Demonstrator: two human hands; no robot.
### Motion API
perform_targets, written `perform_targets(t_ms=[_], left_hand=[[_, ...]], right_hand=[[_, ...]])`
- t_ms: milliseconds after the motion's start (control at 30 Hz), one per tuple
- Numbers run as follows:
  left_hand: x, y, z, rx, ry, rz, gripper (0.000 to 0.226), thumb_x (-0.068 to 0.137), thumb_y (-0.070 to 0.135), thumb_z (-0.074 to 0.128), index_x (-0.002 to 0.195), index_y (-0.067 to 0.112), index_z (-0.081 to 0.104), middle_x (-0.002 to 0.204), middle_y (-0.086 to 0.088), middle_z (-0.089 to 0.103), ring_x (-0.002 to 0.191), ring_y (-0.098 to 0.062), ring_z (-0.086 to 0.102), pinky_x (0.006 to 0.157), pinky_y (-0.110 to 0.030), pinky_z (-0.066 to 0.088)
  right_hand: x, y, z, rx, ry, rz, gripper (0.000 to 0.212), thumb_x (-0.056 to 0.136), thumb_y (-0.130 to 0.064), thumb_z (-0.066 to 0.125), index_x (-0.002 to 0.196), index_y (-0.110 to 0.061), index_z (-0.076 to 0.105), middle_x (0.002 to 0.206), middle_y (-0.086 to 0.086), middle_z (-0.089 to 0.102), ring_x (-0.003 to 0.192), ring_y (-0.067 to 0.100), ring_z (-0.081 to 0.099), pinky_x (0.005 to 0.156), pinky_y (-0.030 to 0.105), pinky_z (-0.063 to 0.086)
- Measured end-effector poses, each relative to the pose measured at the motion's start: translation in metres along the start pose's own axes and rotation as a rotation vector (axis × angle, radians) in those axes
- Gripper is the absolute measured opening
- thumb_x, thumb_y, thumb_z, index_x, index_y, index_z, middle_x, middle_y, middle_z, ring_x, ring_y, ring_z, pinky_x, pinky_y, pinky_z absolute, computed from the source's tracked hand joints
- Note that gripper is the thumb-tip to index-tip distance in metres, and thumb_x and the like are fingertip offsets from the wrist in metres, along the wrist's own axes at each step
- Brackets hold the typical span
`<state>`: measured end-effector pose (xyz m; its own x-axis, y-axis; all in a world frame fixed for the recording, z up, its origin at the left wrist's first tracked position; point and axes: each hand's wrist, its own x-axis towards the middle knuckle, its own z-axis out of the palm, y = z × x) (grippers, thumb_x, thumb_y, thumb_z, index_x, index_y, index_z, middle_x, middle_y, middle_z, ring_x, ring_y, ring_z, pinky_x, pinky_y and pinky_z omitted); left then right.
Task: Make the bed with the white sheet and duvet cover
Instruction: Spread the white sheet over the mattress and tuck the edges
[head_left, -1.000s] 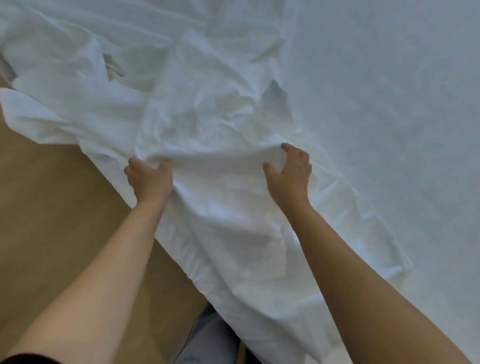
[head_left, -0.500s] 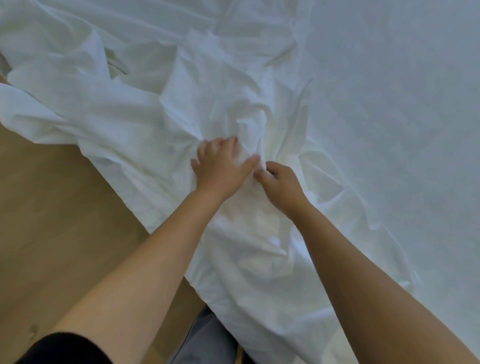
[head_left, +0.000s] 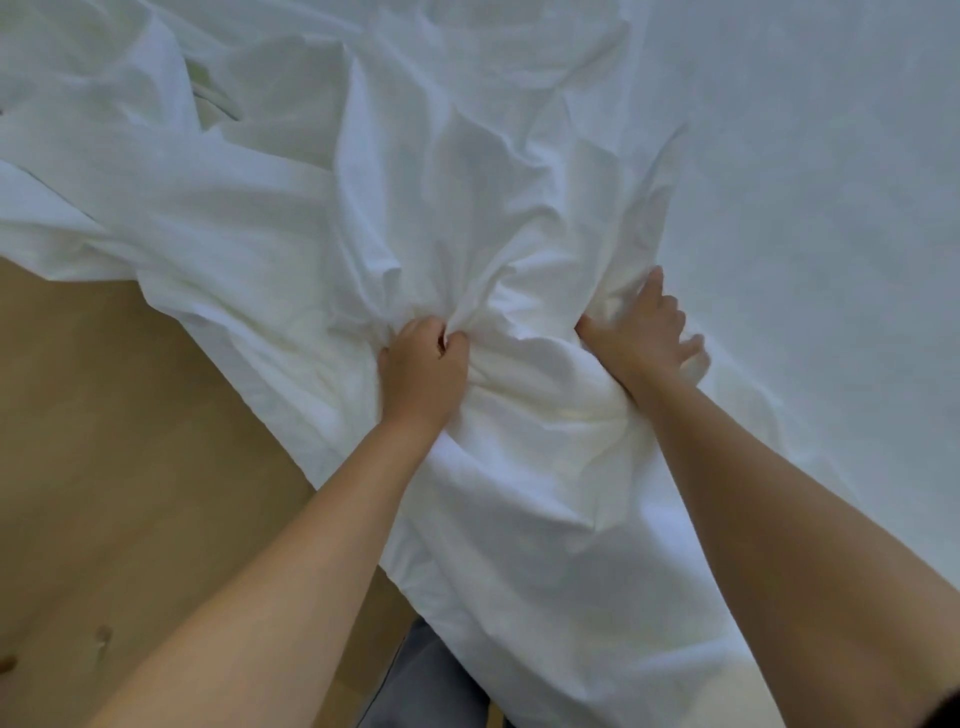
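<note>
From my feed the job looks early. The far right of the bed (head_left: 805, 182) lies smooth and white, but a large white cloth (head_left: 322, 223) is heaped in creases across the near-left side and spills over the edge toward the wooden floor (head_left: 104, 415). The left hand (head_left: 423, 364) is a closed fist gripping a bunch of that cloth. The right hand (head_left: 644, 332) lies near it on a fold, fingers spread, and I cannot tell whether it pinches or only presses. Spreading, squaring and tucking are all left. White on white, I can't say if this is the sheet or the duvet cover. The bed's corners are out of frame, and I see no pillows.
</note>
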<state>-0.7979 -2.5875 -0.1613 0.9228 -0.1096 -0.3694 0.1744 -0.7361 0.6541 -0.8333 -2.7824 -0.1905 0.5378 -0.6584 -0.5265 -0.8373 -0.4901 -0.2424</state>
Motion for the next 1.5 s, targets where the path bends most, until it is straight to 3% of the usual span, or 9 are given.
perform_targets(t_ms=[167,333,567,667,800,1233,1333,1400,1500], left_hand=[[-0.010,0.021,0.020,-0.091,0.058,-0.027,0.038,0.092,0.015,0.049,0.059,0.016,0.028,0.070,0.003,0.037,0.062,-0.016,0.036,0.064,-0.034,0.033],[-0.025,0.046,0.041,-0.002,0.150,0.308,0.024,0.092,0.022,0.044,0.068,0.018,0.039,0.074,0.002,0.045,0.069,-0.025,0.047,0.077,-0.051,0.045],[-0.071,0.170,0.153,-0.085,0.089,0.579,0.035,0.094,0.021,0.045,0.061,0.018,0.031,0.061,0.009,0.032,0.063,-0.019,0.037,0.078,-0.052,0.042],[-0.112,0.239,0.224,-0.140,-0.029,0.671,0.043,0.096,0.018,0.047,0.057,0.021,0.027,0.059,0.011,0.031,0.062,-0.021,0.036,0.066,-0.035,0.031],[-0.176,0.330,0.324,-0.180,-0.101,0.681,0.048,0.098,0.017,0.045,0.056,0.019,0.023,0.058,0.004,0.031,0.064,-0.021,0.034,0.060,-0.028,0.018],[-0.338,0.607,0.607,-0.339,-0.188,0.804,0.044,0.102,0.025,0.038,0.059,0.020,0.032,0.060,0.007,0.038,0.053,-0.004,0.033,0.052,-0.011,0.031],[-0.328,0.593,0.696,-0.059,-0.330,0.877,0.036,0.103,0.029,0.032,0.090,0.008,0.059,0.102,-0.011,0.063,0.087,-0.018,0.056,0.074,-0.021,0.034],[-0.321,0.535,0.768,0.418,-0.556,0.899,0.056,0.100,0.047,0.022,0.146,0.018,0.032,0.155,-0.009,0.026,0.140,-0.023,0.026,0.111,-0.035,0.016],[-0.294,0.463,0.846,0.670,-0.308,1.113,0.077,0.083,0.065,0.014,0.148,0.025,0.031,0.154,-0.014,0.026,0.142,-0.035,0.024,0.109,-0.048,0.002]], right_hand=[[0.008,-0.001,-0.002,0.050,-0.099,-0.139,0.040,0.094,-0.038,0.043,0.122,-0.010,0.050,0.122,0.013,0.054,0.117,0.034,0.048,0.098,0.044,0.031],[0.006,0.035,-0.052,0.626,0.194,-0.168,0.011,0.086,-0.017,0.046,0.086,-0.010,0.054,0.079,0.001,0.054,0.075,0.019,0.052,0.068,0.025,0.036],[0.018,0.181,-0.175,0.640,0.354,-0.116,0.042,0.090,-0.012,0.041,0.132,-0.015,0.042,0.106,-0.001,0.056,0.084,0.015,0.055,0.067,0.014,0.043],[0.023,0.269,-0.230,0.557,0.383,-0.079,0.038,0.089,-0.009,0.036,0.125,-0.014,0.047,0.106,0.002,0.057,0.096,0.023,0.056,0.084,0.034,0.047],[0.018,0.409,-0.301,0.531,0.452,0.016,0.022,0.088,-0.004,0.032,0.100,-0.015,0.048,0.081,-0.008,0.050,0.084,0.019,0.050,0.071,0.027,0.040],[0.058,0.816,-0.482,0.713,0.948,0.329,0.039,0.091,-0.002,0.034,0.127,-0.011,0.048,0.112,0.000,0.054,0.102,0.017,0.052,0.082,0.017,0.036],[0.120,0.861,-0.484,0.737,0.987,0.393,0.035,0.095,-0.005,0.036,0.128,-0.008,0.047,0.113,0.002,0.053,0.101,0.016,0.049,0.078,0.014,0.031],[0.175,0.891,-0.452,0.725,0.941,0.450,0.030,0.098,-0.015,0.041,0.126,-0.004,0.046,0.123,0.012,0.056,0.111,0.026,0.054,0.084,0.025,0.037],[0.269,0.923,-0.373,0.554,0.839,0.492,0.050,0.097,-0.040,0.042,0.131,-0.004,0.040,0.129,0.021,0.052,0.114,0.039,0.052,0.088,0.040,0.039]])
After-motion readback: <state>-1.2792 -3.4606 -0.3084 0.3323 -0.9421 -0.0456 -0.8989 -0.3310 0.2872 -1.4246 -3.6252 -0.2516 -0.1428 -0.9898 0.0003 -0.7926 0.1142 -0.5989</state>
